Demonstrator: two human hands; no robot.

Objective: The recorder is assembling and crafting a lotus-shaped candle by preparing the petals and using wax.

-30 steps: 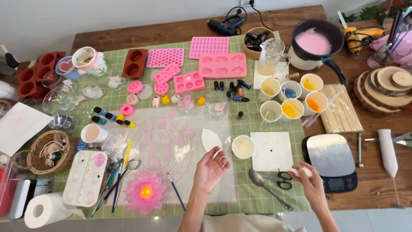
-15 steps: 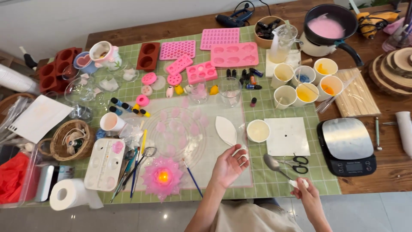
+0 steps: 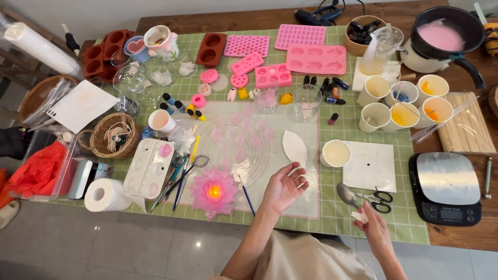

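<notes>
Petals of pale pink wax [image 3: 241, 136] lie spread on the mat beyond the left hand [image 3: 282, 187], which hovers open and empty, palm up. Right hand [image 3: 371, 228] pinches a small white scrap [image 3: 359, 216] near the spoon [image 3: 346, 194]; a finished lotus candle [image 3: 213, 192] glows left of the hands, while the loose petals look unassembled.

The left hand [image 3: 284, 185] lies palm up with loosely curled fingers [image 3: 299, 173] over the clear silicone mat [image 3: 270, 155], just below a white petal-shaped mould [image 3: 294, 148]. The right hand [image 3: 374, 228] pinches a small white piece [image 3: 360, 216] at the counter [image 3: 456, 236] edge, near a metal spoon [image 3: 346, 195] and black-handled scissors [image 3: 377, 197]. A glowing pink lotus candle [image 3: 213, 192] sits left of the left hand, beside a thin blue paintbrush [image 3: 246, 195]. A white cup [image 3: 335, 153] stands between the mould and a white square tile [image 3: 369, 166]; a digital scale [image 3: 445, 186] sits further right.
</notes>
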